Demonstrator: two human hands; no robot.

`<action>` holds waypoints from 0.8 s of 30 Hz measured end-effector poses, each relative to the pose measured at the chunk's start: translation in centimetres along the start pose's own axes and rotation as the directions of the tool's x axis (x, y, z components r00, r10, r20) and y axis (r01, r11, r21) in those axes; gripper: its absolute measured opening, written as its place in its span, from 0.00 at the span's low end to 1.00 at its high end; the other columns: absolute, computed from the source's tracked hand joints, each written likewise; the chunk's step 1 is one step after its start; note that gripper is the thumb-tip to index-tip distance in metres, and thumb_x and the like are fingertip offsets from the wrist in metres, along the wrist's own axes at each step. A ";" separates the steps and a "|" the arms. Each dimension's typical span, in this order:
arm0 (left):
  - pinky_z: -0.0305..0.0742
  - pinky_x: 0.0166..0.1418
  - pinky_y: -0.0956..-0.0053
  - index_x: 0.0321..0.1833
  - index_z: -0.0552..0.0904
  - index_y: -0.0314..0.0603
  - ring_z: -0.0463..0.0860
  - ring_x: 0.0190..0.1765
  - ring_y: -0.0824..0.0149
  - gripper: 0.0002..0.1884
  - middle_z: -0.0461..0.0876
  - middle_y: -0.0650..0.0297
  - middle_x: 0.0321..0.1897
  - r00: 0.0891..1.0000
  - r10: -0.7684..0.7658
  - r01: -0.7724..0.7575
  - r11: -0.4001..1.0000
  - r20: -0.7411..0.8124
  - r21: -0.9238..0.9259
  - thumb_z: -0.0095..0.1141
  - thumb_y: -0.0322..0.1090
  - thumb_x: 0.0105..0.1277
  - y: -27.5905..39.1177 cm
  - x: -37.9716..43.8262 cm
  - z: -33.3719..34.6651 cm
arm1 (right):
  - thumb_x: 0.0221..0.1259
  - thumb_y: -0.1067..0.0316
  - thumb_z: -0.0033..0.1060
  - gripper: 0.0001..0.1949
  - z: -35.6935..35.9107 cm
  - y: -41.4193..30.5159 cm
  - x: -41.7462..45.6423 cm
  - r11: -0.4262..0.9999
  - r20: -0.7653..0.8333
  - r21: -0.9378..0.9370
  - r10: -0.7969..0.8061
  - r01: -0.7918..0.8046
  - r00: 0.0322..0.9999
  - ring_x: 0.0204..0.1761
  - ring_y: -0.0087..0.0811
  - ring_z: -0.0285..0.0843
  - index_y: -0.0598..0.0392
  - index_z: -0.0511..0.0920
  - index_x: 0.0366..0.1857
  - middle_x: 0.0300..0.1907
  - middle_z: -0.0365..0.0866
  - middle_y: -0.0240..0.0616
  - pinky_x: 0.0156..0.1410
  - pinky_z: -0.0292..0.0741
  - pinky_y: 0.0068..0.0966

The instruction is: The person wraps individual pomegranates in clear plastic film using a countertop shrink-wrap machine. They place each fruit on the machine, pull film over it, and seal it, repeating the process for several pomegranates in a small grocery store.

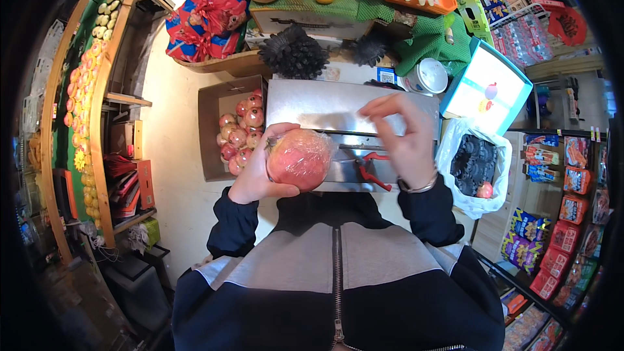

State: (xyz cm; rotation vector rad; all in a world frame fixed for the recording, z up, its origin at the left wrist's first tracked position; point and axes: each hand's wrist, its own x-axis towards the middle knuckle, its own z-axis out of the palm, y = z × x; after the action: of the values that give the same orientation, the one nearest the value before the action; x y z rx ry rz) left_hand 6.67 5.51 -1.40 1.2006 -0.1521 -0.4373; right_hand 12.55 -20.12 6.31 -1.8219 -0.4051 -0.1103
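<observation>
My left hand (258, 175) is closed around a large pomegranate (300, 161) covered in clear plastic film, held over the near left part of a metal wrapping machine (312, 102). To its right, my right hand (402, 134) is raised above the metal top, thumb and index finger bent towards each other; whether something thin is between them cannot be told. Red-handled pruning shears (368, 173) lie on the machine below that hand. Left of the machine, an open cardboard box (209, 131) holds several film-wrapped pomegranates (239, 136).
At the right stand a white plastic bag (502, 156) with black netting and a small pomegranate, a blue-edged box (512, 83) and a white tub (431, 75). Behind the machine are black foam nets (295, 52) and green netting (429, 41). Fruit shelves (119, 19) run along the left.
</observation>
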 end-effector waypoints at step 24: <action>0.69 0.68 0.66 0.67 0.67 0.38 0.76 0.62 0.59 0.51 0.75 0.54 0.58 0.986 0.147 -0.160 0.743 0.075 0.650 0.82 0.43 0.37 2.3 0.7 6.2 | 0.78 0.69 0.44 0.04 -0.3 0.4 -6.6 0.814 0.063 0.528 0.247 -0.243 0.967 0.32 0.19 0.71 0.55 0.66 0.43 0.29 0.72 0.29 0.38 0.69 0.19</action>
State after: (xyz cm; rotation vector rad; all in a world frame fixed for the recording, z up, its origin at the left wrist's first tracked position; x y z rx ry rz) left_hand 5.77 0.47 2.90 1.8656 -0.4487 -0.2467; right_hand 6.58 -21.94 4.23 -1.3020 -0.1633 0.1641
